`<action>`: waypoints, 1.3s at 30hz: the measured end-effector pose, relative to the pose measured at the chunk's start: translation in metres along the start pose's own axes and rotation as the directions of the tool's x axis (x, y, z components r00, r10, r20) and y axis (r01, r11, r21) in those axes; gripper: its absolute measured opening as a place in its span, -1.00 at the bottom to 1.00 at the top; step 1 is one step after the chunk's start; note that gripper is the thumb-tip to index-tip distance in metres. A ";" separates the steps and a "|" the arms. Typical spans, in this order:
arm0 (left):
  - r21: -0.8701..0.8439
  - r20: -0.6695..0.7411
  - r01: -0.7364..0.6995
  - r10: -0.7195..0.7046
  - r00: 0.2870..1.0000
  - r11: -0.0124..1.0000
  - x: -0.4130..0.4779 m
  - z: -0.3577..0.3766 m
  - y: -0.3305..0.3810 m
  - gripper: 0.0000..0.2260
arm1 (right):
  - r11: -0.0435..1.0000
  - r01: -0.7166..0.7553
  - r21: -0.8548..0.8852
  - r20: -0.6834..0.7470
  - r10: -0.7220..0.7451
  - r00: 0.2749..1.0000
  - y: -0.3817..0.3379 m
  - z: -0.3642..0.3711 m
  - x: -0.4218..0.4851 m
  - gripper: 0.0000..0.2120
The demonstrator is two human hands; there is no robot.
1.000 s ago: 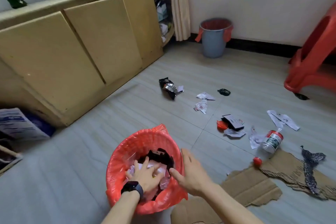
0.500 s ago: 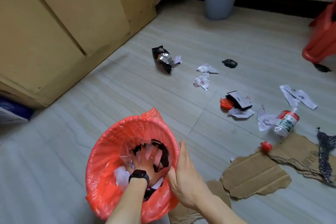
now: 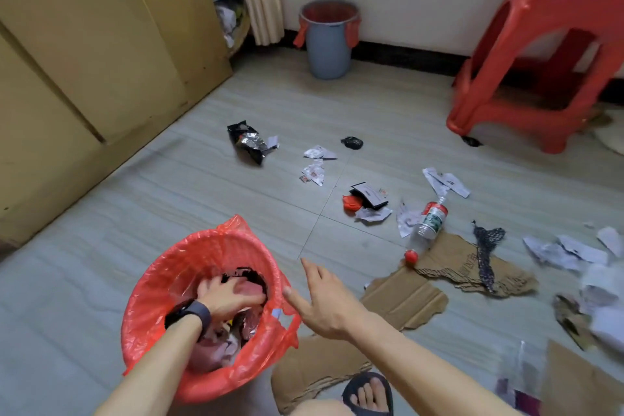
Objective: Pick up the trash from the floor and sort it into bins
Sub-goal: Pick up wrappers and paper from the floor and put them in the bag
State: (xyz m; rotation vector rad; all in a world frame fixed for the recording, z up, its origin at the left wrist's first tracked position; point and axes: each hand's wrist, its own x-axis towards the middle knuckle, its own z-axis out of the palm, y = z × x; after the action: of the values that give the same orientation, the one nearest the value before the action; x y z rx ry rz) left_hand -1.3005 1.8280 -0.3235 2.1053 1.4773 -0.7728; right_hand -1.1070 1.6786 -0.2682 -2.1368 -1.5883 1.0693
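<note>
The floor [image 3: 135,213] is grey tile, with a yellow cabinet [image 3: 84,44] on the left and a white wall at the back.

The left hand [image 3: 226,297], with a dark watch [image 3: 189,314] on its wrist, is down inside the red bin [image 3: 158,284]. Its fingers bend over the trash in there. It may be pushing the trash down to make room, but it is not clear if it grips anything. The right hand [image 3: 324,300] is open, with its fingers spread and nothing in it. It hangs just beside the bin's rim, maybe to keep the bin from tipping, or to get ready to reach for more trash.

A torn cardboard [image 3: 405,297] lies flat right by that hand, and a foot [image 3: 368,392] in a sandal stands on another piece. A little farther off are a red cap [image 3: 411,256] and a plastic bottle [image 3: 432,218] on its side. Past them lie paper bits [image 3: 314,172] and a black wrapper [image 3: 250,143], well apart from each other. A grey bin [image 3: 329,44] stands far back by the wall, and a red stool [image 3: 540,54] is at the right.

Most of the trash is on the floor, so a lot is left to do. Nothing blocks the way to the bottle, but the flat cardboard may be hard to lift.
</note>
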 end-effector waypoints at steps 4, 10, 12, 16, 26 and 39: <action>0.043 -0.221 -0.167 0.172 0.960 0.985 -0.034 -0.045 0.019 -0.35 | 0.990 -0.042 -0.135 -0.071 0.032 0.997 0.018 -0.049 -0.034 -0.26; -0.138 -0.609 -0.425 0.262 0.749 0.894 -0.072 -0.096 0.100 -0.64 | 0.940 -0.185 -0.287 -0.198 0.131 0.971 0.053 -0.124 -0.074 -0.40; -0.125 -0.626 -0.513 0.334 0.705 0.849 -0.081 -0.106 0.137 -0.63 | 0.934 -0.229 -0.274 -0.239 0.165 0.957 0.066 -0.145 -0.084 -0.41; -0.063 -0.587 -0.602 0.459 0.667 0.796 -0.080 -0.110 0.197 -0.64 | 0.934 -0.277 -0.227 -0.300 0.203 0.932 0.091 -0.172 -0.094 -0.38; -0.017 -0.300 -0.483 0.457 0.837 0.875 0.025 -0.061 0.261 -0.57 | 0.916 -0.382 -0.121 -0.217 0.351 0.911 0.194 -0.153 -0.050 -0.34; 0.230 -0.460 -0.351 0.419 0.783 0.908 0.249 -0.022 0.326 -0.27 | 0.966 -0.198 -0.164 -0.217 0.160 0.963 0.287 -0.107 0.143 -0.42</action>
State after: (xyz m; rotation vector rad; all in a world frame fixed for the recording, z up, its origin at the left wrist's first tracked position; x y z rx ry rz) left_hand -0.9213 1.9088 -0.4591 2.7381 1.1614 -0.1661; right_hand -0.8112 1.7266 -0.4243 -2.4637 -1.4715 0.7470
